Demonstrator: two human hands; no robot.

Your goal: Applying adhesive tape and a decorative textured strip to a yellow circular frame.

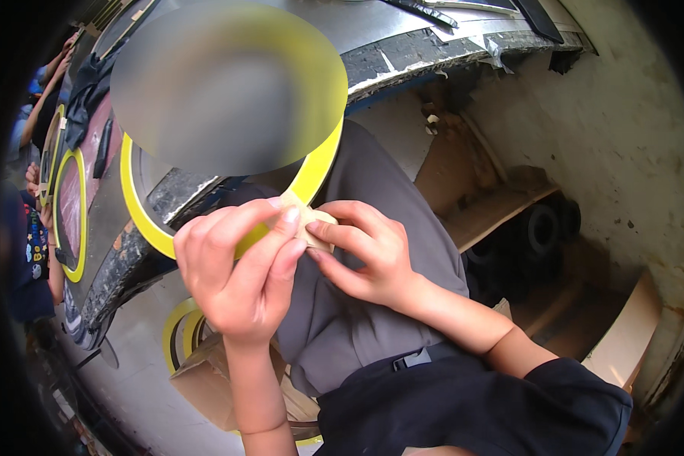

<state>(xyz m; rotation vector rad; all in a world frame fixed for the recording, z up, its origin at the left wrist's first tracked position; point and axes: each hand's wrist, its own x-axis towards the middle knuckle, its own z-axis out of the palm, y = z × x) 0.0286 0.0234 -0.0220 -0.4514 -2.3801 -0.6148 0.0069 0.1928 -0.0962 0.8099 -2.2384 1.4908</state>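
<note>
A large yellow ring (pixel 135 190) slants up from my lap against the table edge; a blurred patch hides its upper part. At its near rim, both hands meet on a small beige piece (pixel 319 220) that looks like folded paper or tape. My left hand (pixel 232 266) pinches the piece's left side between thumb and fingertips, beside the yellow band. My right hand (pixel 365 254) has its thumb and fingers closed on the right side of the same piece. Fingers cover part of the piece, so its full shape is hidden.
The worn table edge (pixel 403 72) runs along the top, with dark tools on it. Another yellow ring (pixel 81 216) leans at left, near a person (pixel 34 235). Below are cardboard (pixel 209 380) and more yellow rings (pixel 176 334). Dark rolls (pixel 541 228) sit under the table at right.
</note>
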